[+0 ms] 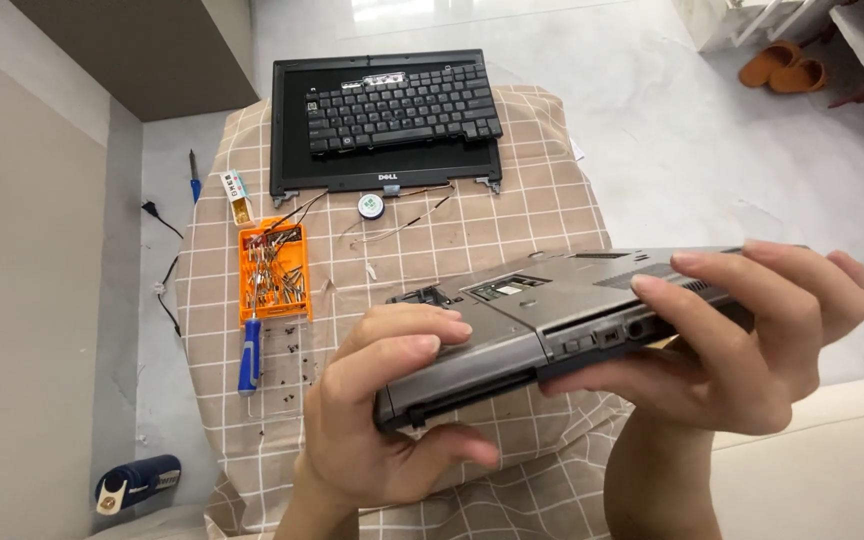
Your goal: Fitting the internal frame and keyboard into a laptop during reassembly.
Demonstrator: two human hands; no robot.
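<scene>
Hands [382, 410] [752, 340] gripping grey laptop base [542, 320], checked cloth [532, 200]

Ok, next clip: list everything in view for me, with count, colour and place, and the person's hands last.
laptop base: one, grey, held up edge-on over the table in both hands
laptop screen frame: one, black, far side of the table, lying flat
keyboard: one, black, resting on the screen frame
tablecloth: one, beige check, over the table
bit case: one, orange, open, left part of the cloth
screwdriver: one, blue handle, just below the bit case
loose screws: several, dark, beside the screwdriver
round disc: one, white and dark, near the screen frame hinge, wires beside it
slippers: a pair, orange, on the floor, top right
left hand: grips the base's near end
right hand: grips the base's far end
</scene>
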